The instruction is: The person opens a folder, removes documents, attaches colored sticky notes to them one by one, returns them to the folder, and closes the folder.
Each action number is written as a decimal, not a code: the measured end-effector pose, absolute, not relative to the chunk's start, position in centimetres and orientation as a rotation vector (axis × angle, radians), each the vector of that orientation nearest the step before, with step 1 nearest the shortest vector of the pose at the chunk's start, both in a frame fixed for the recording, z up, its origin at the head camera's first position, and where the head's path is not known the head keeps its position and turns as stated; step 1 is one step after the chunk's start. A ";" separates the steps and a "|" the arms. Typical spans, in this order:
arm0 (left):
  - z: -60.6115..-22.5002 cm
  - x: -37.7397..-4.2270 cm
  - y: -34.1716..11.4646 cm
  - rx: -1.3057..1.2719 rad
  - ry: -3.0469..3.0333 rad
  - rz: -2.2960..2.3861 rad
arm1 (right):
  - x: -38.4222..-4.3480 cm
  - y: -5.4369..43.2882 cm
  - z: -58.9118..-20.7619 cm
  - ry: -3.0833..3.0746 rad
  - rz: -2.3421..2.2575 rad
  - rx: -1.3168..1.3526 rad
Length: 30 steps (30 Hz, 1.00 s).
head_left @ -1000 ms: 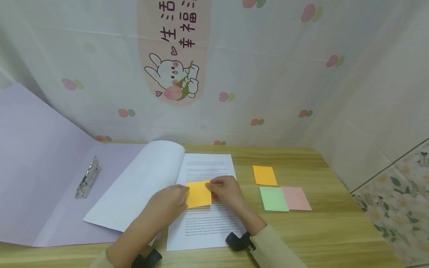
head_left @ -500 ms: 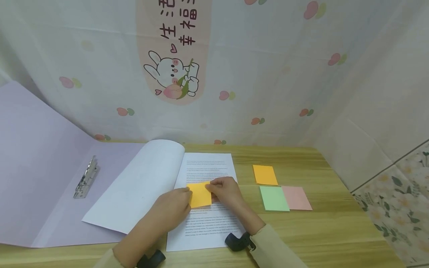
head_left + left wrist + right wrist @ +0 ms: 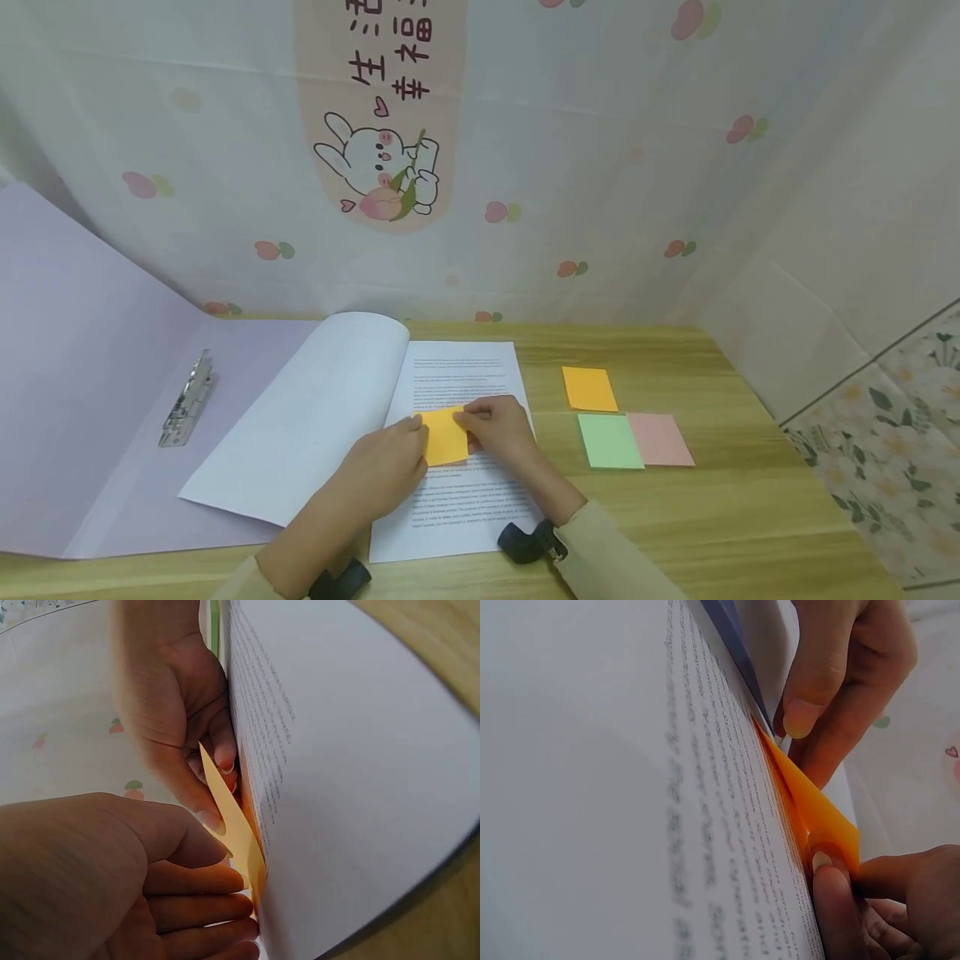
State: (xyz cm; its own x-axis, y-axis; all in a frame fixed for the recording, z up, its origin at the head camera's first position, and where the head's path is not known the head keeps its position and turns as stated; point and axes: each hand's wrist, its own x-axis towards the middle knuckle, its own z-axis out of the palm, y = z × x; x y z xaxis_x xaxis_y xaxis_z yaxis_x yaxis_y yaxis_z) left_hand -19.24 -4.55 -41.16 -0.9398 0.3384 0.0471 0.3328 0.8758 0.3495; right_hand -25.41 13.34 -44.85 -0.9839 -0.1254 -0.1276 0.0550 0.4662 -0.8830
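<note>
A yellow-orange sticky note [image 3: 447, 438] is held over a printed sheet [image 3: 450, 521] in the head view. My left hand [image 3: 384, 468] pinches its left edge between thumb and fingers. At the upper right corner, my right hand [image 3: 501, 429] grips it with thumb and forefinger. From the left wrist, the note [image 3: 231, 817] stands tilted, its lower edge close to the print. The right wrist view shows the note [image 3: 825, 814] angled up from the page, a right fingertip [image 3: 822, 859] behind it.
A lilac folder [image 3: 247, 346] with a metal clip [image 3: 187, 400] lies open at the left, a turned-back white sheet [image 3: 300, 425] across it. Orange [image 3: 589, 389], green [image 3: 610, 442] and pink [image 3: 660, 439] sticky note pads lie on the wooden table [image 3: 735, 517]. A printed curtain [image 3: 600, 167] hangs behind.
My left hand has shifted slightly right and further onto the note's left edge. The right hand keeps its grip, and the head view has shifted a little.
</note>
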 end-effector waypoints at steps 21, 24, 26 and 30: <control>-41.7 -19.0 -3.6 0.469 2.984 0.442 | -25.4 13.2 -45.0 2.545 -1.526 -0.060; -41.8 -18.9 -3.4 0.463 2.981 0.389 | -25.4 13.3 -44.9 2.543 -1.528 -0.055; -41.9 -18.8 -3.2 0.466 2.989 0.352 | -25.3 13.3 -44.8 2.545 -1.533 -0.065; -42.0 -18.8 -3.0 0.474 3.003 0.310 | -25.3 13.4 -44.7 2.537 -1.546 -0.074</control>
State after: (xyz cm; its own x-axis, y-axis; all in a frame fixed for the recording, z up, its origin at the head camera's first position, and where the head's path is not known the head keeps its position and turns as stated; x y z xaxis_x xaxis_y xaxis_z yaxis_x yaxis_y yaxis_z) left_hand -18.76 -2.98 -41.95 -0.9483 0.3128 -0.0528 0.2954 0.9314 0.2125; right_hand -25.30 13.41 -44.73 -0.9844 -0.1302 -0.1186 0.0457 0.4615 -0.8860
